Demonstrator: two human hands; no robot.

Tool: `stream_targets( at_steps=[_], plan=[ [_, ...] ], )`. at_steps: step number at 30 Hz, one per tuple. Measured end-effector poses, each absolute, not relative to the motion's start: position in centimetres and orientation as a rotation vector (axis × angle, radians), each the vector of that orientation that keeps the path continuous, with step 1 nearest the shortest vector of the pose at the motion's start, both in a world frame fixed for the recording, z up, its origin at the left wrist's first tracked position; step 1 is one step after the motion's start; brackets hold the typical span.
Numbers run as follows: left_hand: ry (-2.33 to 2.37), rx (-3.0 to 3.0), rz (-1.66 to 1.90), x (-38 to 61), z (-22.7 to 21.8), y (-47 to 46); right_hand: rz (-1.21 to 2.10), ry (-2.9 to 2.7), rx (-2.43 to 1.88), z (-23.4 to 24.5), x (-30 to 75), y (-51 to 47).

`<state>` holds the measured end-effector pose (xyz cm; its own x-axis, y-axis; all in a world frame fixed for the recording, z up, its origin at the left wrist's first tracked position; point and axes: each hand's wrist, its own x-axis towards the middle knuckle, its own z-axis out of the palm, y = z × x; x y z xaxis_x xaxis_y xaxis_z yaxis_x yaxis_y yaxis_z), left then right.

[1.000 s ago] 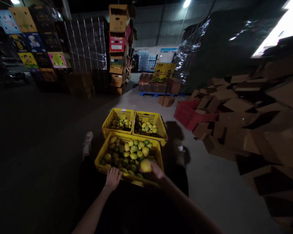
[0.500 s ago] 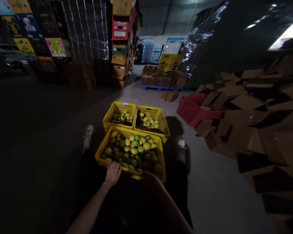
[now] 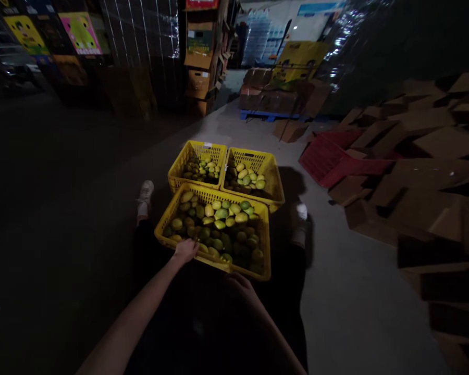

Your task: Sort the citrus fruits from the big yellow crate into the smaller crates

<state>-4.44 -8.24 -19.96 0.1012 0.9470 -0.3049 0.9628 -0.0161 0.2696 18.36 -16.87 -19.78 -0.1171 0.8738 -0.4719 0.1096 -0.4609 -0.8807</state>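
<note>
A yellow plastic crate [image 3: 266, 234] full of yellow and green lemons [image 3: 220, 224] stands between my legs. My left hand [image 3: 186, 250] reaches over its near rim at the left, fingers bent together at the fruit. Whether a lemon is in those fingers is hidden. In deep shadow, my right hand [image 3: 240, 284] is by the near rim, right of the middle; its fingers are too dark to read. Two more yellow crates stand against the far side: a left one [image 3: 172, 174] and a right one [image 3: 275, 182], each partly filled with lemons.
Cardboard boxes [image 3: 433, 179] lie in a heap to the right, with a red crate [image 3: 328, 156] at its edge. Farther back are a blue pallet [image 3: 271, 115] with boxes and a tall carton stack [image 3: 199, 57]. My shoes [image 3: 145, 192] flank the crates.
The view has tipped down and shifted left. My left hand has gone from lying on the near rim to reaching over it at the lemons. My right hand has drawn back slightly from the rim.
</note>
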Motion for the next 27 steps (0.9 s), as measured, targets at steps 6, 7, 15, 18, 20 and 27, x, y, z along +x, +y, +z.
stream_targets(
  at_steps=[6,7,15,18,20,27],
  plan=[
    [1.920,1.844,-0.100,-4.1,-20.8,-5.6,1.121,-1.771,-1.673,-19.6,18.8,-12.4],
    [1.926,1.836,-0.094,-4.0,-20.9,-5.6,1.067,-1.833,-1.697,-19.8,18.7,-11.1],
    [1.949,1.783,-0.086,-3.7,-21.1,-5.9,0.656,-2.398,-1.770,-24.2,15.1,1.4],
    [1.962,1.760,-0.097,-3.5,-21.0,-5.8,0.572,-2.530,-1.729,-26.2,13.7,4.3],
    [1.967,1.747,-0.105,-3.4,-20.9,-5.8,0.533,-2.563,-1.711,-27.2,13.3,5.3],
    [1.969,1.743,-0.129,-3.3,-20.6,-5.8,0.505,-2.413,-1.549,-27.0,14.1,6.1]
  ],
)
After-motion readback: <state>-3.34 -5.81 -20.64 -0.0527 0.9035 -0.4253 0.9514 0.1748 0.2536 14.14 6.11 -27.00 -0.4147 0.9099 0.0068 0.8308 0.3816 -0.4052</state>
